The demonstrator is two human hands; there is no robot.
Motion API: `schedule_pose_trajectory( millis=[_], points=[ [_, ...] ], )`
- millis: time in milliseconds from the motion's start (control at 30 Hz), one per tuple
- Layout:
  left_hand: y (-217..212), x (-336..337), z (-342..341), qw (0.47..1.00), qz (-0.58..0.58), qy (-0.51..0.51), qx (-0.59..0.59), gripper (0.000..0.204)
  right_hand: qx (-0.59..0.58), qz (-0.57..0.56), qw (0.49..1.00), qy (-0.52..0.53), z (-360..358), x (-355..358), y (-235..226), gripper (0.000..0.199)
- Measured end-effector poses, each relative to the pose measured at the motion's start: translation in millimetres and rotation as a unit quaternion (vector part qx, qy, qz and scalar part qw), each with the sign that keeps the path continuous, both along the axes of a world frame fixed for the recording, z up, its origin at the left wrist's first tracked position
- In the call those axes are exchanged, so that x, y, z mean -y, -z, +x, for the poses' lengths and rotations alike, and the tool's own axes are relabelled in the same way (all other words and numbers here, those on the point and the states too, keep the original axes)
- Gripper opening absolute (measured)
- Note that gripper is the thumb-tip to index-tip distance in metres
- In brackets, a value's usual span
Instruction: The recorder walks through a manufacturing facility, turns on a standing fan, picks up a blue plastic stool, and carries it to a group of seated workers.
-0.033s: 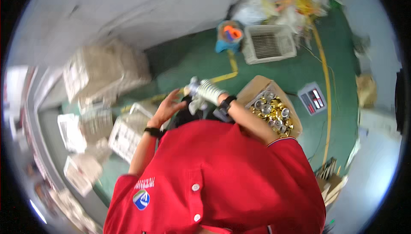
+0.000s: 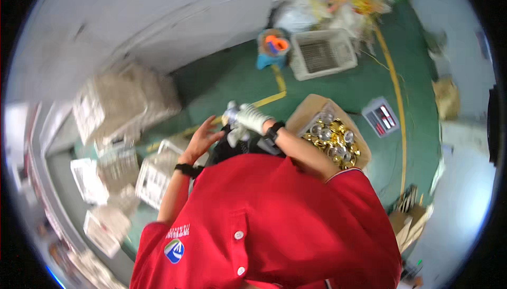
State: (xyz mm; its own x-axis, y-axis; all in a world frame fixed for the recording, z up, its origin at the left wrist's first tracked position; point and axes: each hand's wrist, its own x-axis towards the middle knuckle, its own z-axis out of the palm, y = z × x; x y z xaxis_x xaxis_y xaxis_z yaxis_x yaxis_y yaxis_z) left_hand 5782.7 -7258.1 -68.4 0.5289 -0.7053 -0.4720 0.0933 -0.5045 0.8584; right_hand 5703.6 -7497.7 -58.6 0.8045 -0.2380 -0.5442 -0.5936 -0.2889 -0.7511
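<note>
My right hand (image 2: 252, 118) wears a white ribbed glove and is closed around a small silvery-grey piece (image 2: 231, 113), blurred, so its kind is hard to tell. Below that piece hangs a whitish cloth (image 2: 236, 136), partly covered by the glove. My left hand (image 2: 202, 140) is bare, with fingers apart, just left of the held piece and holding nothing. To the right of my right forearm stands an open cardboard box (image 2: 311, 104) of shiny gold and silver round metal parts (image 2: 335, 140).
A grey scale-like device with a display (image 2: 381, 117) lies right of the box. Ahead are a white plastic basket (image 2: 348, 51) and a blue container (image 2: 265, 61) with orange items. White crates (image 2: 153, 178) and a wrapped stack (image 2: 121, 104) stand left. Yellow lines mark the green floor.
The whole view has shifted slightly, so the surroundings sit a little further left. Both hands keep nearly the same pose, and the right still grips the silvery-grey piece.
</note>
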Motion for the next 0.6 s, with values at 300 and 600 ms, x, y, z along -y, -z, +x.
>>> schedule_pose_trajectory(
  millis=[300, 600],
  points=[
    [5.3, 154.1, 121.3, 0.976, -0.005, 0.183, -0.121, 0.091, 0.083, 0.302, 0.912, 0.265, 41.1, 82.7, -28.3, 0.033],
    [-61.0, 351.6, 144.0, 0.935, -0.1, 0.247, -0.233, 0.085, 0.173, 0.316, 0.862, 0.356, 62.4, 221.3, -80.7, 0.047]
  ],
)
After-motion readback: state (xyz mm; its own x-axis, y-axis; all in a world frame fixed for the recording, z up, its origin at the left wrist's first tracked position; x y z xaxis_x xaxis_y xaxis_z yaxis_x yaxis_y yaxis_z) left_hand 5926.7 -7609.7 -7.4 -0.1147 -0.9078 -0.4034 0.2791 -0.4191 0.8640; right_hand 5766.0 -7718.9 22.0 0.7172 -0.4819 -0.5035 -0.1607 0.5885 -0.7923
